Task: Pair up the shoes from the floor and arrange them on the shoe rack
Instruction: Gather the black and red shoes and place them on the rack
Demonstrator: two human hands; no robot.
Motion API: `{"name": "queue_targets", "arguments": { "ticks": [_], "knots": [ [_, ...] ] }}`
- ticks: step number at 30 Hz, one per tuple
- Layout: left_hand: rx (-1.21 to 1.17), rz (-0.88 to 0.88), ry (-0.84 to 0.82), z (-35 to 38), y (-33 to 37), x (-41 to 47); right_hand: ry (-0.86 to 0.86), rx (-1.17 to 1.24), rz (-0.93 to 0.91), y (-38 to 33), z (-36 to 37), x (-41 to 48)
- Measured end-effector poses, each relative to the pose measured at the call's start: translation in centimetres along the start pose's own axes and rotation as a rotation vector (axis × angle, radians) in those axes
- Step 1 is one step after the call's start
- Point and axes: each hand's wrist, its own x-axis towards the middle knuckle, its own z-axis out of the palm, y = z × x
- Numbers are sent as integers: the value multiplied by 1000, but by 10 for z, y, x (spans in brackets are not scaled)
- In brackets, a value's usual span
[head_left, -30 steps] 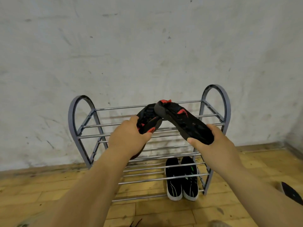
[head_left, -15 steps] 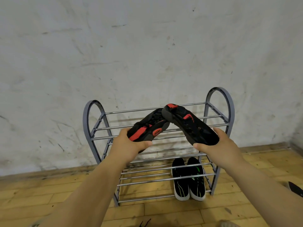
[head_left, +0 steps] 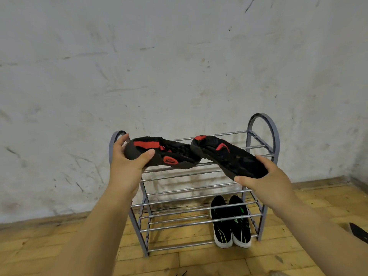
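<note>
I hold two black shoes with red accents above the grey shoe rack (head_left: 272,136). My left hand (head_left: 127,168) grips the heel of the left shoe (head_left: 167,154), which lies across the top tier's bars. My right hand (head_left: 266,186) grips the heel of the right shoe (head_left: 229,156), whose toe points up and left, close to the left shoe. A pair of black sneakers with white soles and green marks (head_left: 230,222) sits side by side on the bottom tier at the right.
The rack stands against a scuffed white wall on a wooden plank floor (head_left: 219,263). Another dark shoe (head_left: 358,233) pokes in at the right edge of the floor. The rack's middle tiers and the left side of the bottom tier hold nothing.
The left shoe has turned from hanging steeply to lying nearly flat on the top tier, and my left hand has shifted left. The view has drifted left, so the rack appears further right.
</note>
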Motion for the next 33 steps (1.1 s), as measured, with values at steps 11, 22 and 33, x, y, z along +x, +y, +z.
{"name": "queue_targets", "arguments": {
  "ticks": [11, 22, 33],
  "knots": [
    [-14, -95, -158, -13, 13, -11, -19, -70, -133, -12, -19, -15],
    [682, 53, -743, 5, -11, -38, -366, -534, -498, -11, -19, -28],
    [644, -134, -979, 34, -9, -63, -408, -745, -951, -25, -17, -42]
  ]
}}
